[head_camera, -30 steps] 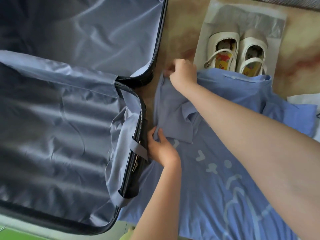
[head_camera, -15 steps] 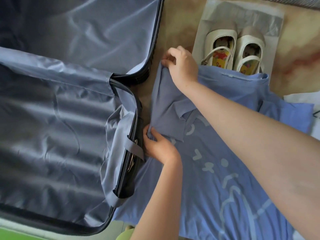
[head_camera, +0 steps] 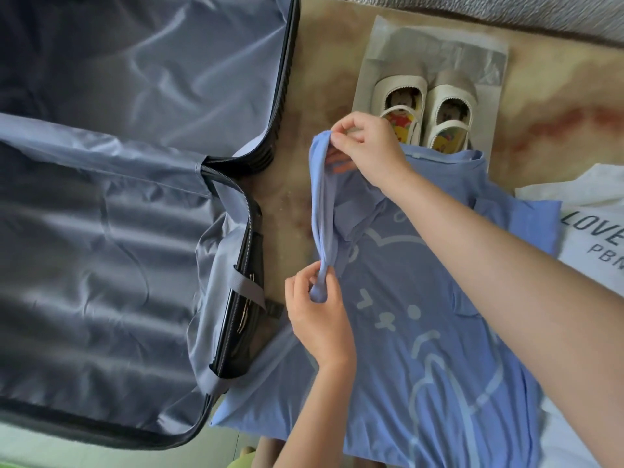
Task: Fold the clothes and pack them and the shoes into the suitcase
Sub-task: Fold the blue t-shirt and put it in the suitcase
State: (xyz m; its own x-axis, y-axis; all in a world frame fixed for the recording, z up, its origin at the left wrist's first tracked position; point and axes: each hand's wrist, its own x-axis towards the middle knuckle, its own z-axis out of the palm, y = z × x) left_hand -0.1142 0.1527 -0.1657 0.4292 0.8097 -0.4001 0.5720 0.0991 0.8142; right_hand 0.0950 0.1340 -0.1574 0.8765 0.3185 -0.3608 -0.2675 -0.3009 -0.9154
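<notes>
Head view: looks down on a beige marbled floor [head_camera: 290, 211] that carries everything.
Suitcase [head_camera: 101, 282]: lies open over the floor's left part, with both grey-lined halves bare. Its black zip rim faces the shirt.
Blue shirt [head_camera: 422, 332]: spread on the floor right of the suitcase, print upward. Its near left corner reaches the suitcase rim, and its far edge covers the shoes' heels.
Open room: a narrow strip of bare floor runs between the suitcase rim and the shirt's left edge, and it widens toward the far side.
White shirt [head_camera: 594, 231]: lettered, at the floor's right edge, partly under the blue shirt's sleeve.
Shoe bag [head_camera: 439, 49]: translucent, flat near the floor's far edge.
Shoes [head_camera: 454, 81]: cream pair, side by side on the bag.
Lifted fold [head_camera: 324, 204]: the shirt's left edge, raised off the floor in a taut band between the hands.
Right hand [head_camera: 368, 146]: pinches the band's far end between thumb and fingers, just before the shoes.
Left hand [head_camera: 317, 319]: grips the band's bunched near end in curled fingers, beside the suitcase rim.
</notes>
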